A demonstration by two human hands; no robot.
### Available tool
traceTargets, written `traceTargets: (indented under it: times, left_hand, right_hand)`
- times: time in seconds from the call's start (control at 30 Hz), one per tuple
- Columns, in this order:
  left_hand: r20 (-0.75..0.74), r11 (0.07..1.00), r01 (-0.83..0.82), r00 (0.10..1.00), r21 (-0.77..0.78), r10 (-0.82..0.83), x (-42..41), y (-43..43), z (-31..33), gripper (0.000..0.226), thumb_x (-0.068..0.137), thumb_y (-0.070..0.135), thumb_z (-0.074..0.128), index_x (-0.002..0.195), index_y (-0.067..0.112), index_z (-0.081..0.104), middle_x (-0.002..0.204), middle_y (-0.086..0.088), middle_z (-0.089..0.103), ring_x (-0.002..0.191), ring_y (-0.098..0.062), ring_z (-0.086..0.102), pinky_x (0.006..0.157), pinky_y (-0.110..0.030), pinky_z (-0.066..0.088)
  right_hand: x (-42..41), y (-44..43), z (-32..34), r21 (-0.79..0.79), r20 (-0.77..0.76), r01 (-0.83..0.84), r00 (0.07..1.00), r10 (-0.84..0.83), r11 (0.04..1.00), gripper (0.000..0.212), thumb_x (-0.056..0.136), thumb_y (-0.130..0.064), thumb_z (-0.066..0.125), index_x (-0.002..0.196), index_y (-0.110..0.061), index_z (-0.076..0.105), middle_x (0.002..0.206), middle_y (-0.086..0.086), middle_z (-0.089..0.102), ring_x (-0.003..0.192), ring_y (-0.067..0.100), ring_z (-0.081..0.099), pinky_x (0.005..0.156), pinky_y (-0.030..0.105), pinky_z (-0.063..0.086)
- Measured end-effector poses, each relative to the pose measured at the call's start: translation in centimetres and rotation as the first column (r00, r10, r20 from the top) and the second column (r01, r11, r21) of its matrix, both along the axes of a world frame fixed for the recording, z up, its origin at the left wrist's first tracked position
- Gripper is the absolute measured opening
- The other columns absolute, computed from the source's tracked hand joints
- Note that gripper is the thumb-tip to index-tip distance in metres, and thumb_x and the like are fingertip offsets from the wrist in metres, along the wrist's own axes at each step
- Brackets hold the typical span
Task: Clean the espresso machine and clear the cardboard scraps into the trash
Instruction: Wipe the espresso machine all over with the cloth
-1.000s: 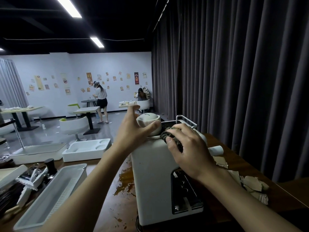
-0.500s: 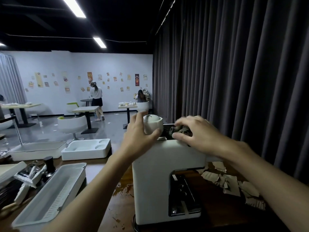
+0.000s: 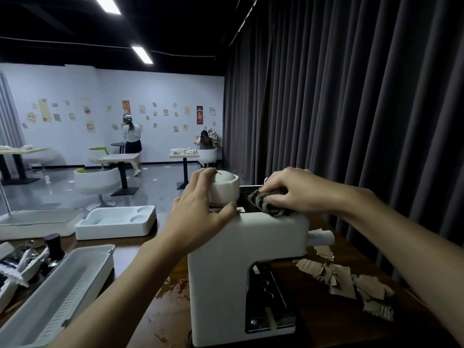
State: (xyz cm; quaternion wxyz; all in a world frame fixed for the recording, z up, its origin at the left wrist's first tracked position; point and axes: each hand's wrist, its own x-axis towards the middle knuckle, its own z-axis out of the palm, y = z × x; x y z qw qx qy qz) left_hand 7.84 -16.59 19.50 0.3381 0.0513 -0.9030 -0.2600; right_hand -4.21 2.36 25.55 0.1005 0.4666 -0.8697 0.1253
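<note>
The espresso machine stands on the table. It is steadied from the top by the left hand, whose fingers are curled round the white domed cap at the machine's upper left. This hold is judged to be a brace, so that the body is not pushed along the table by the rubbing. The right hand is closed on a bunched dark cloth, which is pinched and pressed onto the machine's top just right of the cap. The two hands are set apart, one at each end of the top. Wiping of the top is judged to be the step in hand.

The cardboard scraps lie loose on the table to the right of the machine and are untouched. No trash container can be seen.

Left of the machine, a long white tray with a slotted floor is seen, with nothing visible in it. Beyond it, also left of the machine, a white moulded tray with two round recesses shows no contents. A brown spill is seen on the table at the machine's lower left.
</note>
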Motion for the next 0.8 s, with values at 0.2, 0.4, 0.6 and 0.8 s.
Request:
traceTargets:
  times: [0.2,0.4,0.6,0.8]
  left_hand:
    - [-0.014,1.0,0.009,1.0,-0.016,-0.009,-0.1,-0.2,-0.3,0.082,0.077,0.067,0.061,0.143,0.035,0.028,0.145,0.017,0.033,0.124,-0.016,0.048,0.107,-0.05,0.039]
    - [0.008,0.999,0.021,1.0,-0.038,-0.02,-0.1,-0.5,-0.4,0.102,0.06,0.087,0.053,0.145,0.038,0.023,0.148,0.023,0.023,0.131,-0.012,0.042,0.109,-0.049,0.038]
    - [0.04,0.994,0.019,0.999,-0.11,-0.015,0.0,-0.8,-0.1,0.106,0.06,0.088,0.048,0.147,0.035,0.018,0.151,0.023,0.018,0.131,-0.011,0.038,0.109,-0.045,0.037]
    - [0.059,0.993,0.009,0.998,-0.118,-0.002,0.2,-0.8,-0.2,0.108,0.06,0.09,0.046,0.148,0.036,0.016,0.151,0.024,0.016,0.132,-0.014,0.039,0.109,-0.046,0.037]
  right_hand:
    - [0.5,0.2,-0.1,0.106,0.016,-0.022,1.0,0.02,0.994,0.048,0.09,-0.062,0.047,0.123,-0.032,0.063,0.129,-0.017,0.035,0.112,0.004,0.039,0.101,0.032,0.029]
    - [-2.0,-1.3,0.4,0.111,0.038,-0.04,0.999,0.036,0.993,0.026,0.094,-0.04,0.057,0.111,-0.027,0.072,0.122,-0.008,0.059,0.108,0.012,0.056,0.097,0.037,0.045]
    - [-4.8,-4.3,0.6,0.13,-0.004,0.056,0.998,-0.056,0.99,0.026,0.092,-0.042,0.059,0.116,-0.035,0.069,0.124,-0.012,0.064,0.117,0.016,0.055,0.105,0.04,0.037]
    - [-4.6,-5.0,0.1,0.15,-0.064,0.07,0.996,-0.061,0.986,0.033,0.097,-0.04,0.052,0.128,-0.035,0.061,0.136,-0.015,0.055,0.129,0.014,0.042,0.105,0.038,0.019]
